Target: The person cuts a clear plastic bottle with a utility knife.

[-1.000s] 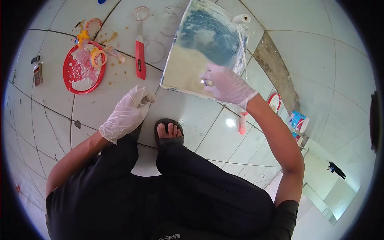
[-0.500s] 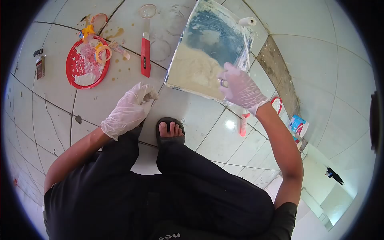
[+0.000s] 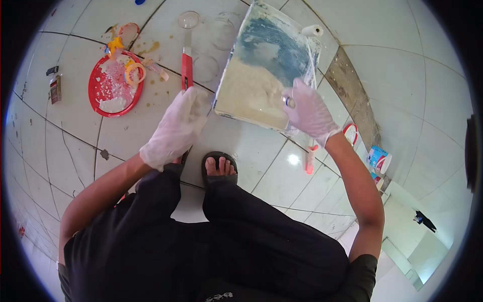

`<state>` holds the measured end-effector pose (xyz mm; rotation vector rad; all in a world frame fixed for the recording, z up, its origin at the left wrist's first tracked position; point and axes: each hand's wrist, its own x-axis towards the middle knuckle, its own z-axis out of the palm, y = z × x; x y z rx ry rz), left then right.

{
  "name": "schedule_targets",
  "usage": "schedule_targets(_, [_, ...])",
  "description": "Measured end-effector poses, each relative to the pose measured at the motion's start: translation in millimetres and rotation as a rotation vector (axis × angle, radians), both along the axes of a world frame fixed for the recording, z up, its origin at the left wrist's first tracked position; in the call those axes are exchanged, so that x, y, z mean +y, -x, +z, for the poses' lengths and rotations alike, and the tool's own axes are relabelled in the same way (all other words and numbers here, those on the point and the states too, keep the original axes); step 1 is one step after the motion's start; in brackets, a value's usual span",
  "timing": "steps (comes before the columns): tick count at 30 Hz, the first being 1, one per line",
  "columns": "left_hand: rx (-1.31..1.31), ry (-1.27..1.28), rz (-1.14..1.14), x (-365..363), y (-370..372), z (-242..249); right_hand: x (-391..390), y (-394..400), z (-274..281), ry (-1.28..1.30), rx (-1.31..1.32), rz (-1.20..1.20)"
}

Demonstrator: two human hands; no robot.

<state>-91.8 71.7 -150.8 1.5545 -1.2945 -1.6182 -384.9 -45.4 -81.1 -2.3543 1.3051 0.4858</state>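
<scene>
My left hand [image 3: 178,123], in a white glove, is at the near end of a red utility knife [image 3: 187,70] with a metal blade, lying on the tiles. Its fingers are curled over the handle end and partly blurred. My gloved right hand [image 3: 308,111] is closed over the right side of a paint tray [image 3: 217,103]. A small round shiny end shows between its fingers; the rest is hidden. Cream paint [image 3: 251,90] fills the tray's near part, with streaked blue beyond. A paint roller [image 3: 313,31] lies at the tray's far right edge, and an orange-pink handle [image 3: 310,160] sits below my right hand.
On the left lie a red lid [image 3: 95,100] with white and pink residue, a yellow-orange tape dispenser [image 3: 115,46] and a small dark box [image 3: 55,89]. A clear round lid [image 3: 188,20] is beyond the knife. A blue-and-white tub [image 3: 378,159] lies at right.
My left hand has moved forward and right onto the end of the utility knife. My right hand stays closed over the tray's right side. The whole view has shifted slightly.
</scene>
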Motion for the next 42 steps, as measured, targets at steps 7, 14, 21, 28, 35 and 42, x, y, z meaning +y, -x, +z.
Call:
schedule_targets(7, [0.188,-0.112,-0.048,-121.1,11.4,-39.3,17.2,-25.3,0.0,-0.076,-0.204,-0.186])
schedule_targets(14, [0.226,-0.174,-0.162,-190.2,39.7,-125.8,39.3,32.8,-18.2,0.191,-0.145,-0.402])
schedule_targets(21, [0.083,0.264,0.069,-168.8,56.1,-140.9,61.7,-1.6,-10.2,0.043,-0.335,-0.608])
schedule_targets(28, [0.461,-0.189,0.337,-143.4,55.3,-119.4,81.4,37.9,-25.8,0.312,-0.206,-0.686])
schedule_targets(35, [0.491,-0.274,0.593,-132.3,59.6,-73.0,86.9,-18.5,-25.1,0.136,-0.311,-0.587])
schedule_targets(42, [0.556,-0.215,0.543,-128.4,43.8,-109.3,65.5,6.9,-29.7,0.284,-0.412,-0.773])
